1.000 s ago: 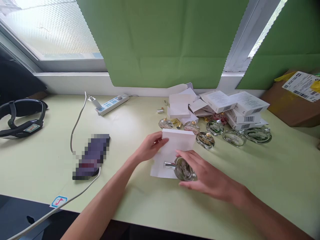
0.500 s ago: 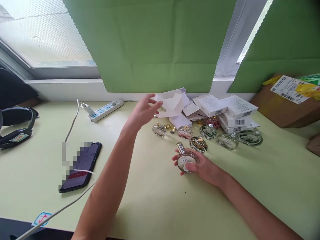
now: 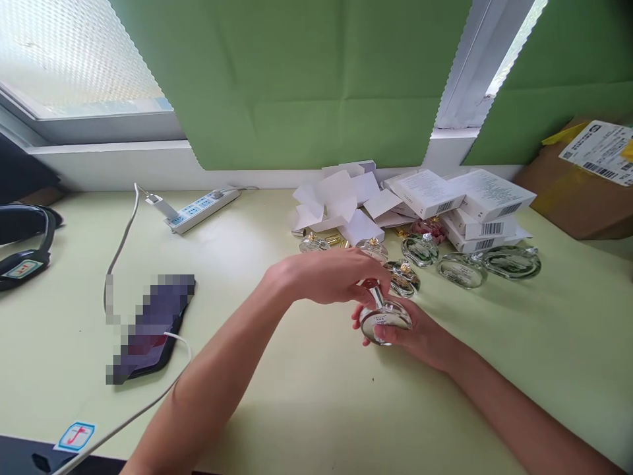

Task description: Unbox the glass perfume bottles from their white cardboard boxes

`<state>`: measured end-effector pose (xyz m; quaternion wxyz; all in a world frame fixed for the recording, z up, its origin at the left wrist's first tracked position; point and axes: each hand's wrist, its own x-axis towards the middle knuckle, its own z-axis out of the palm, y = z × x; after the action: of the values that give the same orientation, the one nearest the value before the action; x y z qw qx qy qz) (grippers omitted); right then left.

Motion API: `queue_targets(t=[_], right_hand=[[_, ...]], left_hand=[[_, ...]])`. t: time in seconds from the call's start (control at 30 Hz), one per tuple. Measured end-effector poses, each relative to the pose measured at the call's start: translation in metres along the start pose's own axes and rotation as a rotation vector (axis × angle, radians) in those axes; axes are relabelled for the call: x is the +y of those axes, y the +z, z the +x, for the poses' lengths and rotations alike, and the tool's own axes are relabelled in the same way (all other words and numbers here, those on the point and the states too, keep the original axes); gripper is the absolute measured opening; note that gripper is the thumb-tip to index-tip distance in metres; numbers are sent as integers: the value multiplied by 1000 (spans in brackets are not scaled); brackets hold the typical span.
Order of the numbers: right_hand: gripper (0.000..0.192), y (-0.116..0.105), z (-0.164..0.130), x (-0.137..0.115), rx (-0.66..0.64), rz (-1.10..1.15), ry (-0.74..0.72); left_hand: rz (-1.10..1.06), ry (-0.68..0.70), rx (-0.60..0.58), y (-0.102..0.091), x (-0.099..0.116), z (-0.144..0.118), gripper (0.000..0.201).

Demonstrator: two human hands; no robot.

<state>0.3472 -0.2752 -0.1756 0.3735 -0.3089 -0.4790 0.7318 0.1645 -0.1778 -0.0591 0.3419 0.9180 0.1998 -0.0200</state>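
R hand point(image 3: 413, 330) holds the round glass bottle point(image 3: 386, 321) over the surface point(image 3: 306, 396), L hand point(image 3: 331, 274) pinching its silver cap point(image 3: 379, 297). Slick glass cd slip if the cap gives w/ a jerk; L knuckles cd bump the gold-necked bottle point(image 3: 404, 280) behind.

Green blinds point(image 3: 297, 86) hang above a pale green table point(image 3: 297, 396), beside bright windowpanes point(image 3: 84, 59).

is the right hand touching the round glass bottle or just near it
Touching: the head view shows the right hand with its thumb lying across the front of the glass bottle.
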Motion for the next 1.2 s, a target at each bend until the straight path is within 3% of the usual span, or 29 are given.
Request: queue_targets(t=[0.2,0.43,0.63,0.73,0.83,0.9,0.97,1.07,1.13,1.2], right_hand=[[30,13,2,1,197,-116,-75],[27,22,-1,5,380,-315,-35],[28,21,-3,9,386,-366,-47],[30,18,-3,12,348,-287,-50],[33,16,-3,13,329,-252,-71],[31,16,-3,13,316,-254,-95],[30,16,-3,13,302,-247,-108],[29,15,-2,13,297,-234,-119],[30,15,-1,13,303,-238,-127],[29,14,-1,14,304,-250,-131]], left_hand=[[134,27,14,2,-1,2,26],[380,-148,23,8,1,4,14],[278,-205,10,5,8,2,34],[185,-255,168,-9,3,-25,34],[215,-487,345,-15,-22,-72,39],[294,-681,380,-5,-50,-102,44],[241,-708,345,13,-79,-123,55],[66,-657,358,38,-113,-128,36],[3,-736,504,44,-126,-117,29],[-44,-857,699,40,-135,-100,36]])
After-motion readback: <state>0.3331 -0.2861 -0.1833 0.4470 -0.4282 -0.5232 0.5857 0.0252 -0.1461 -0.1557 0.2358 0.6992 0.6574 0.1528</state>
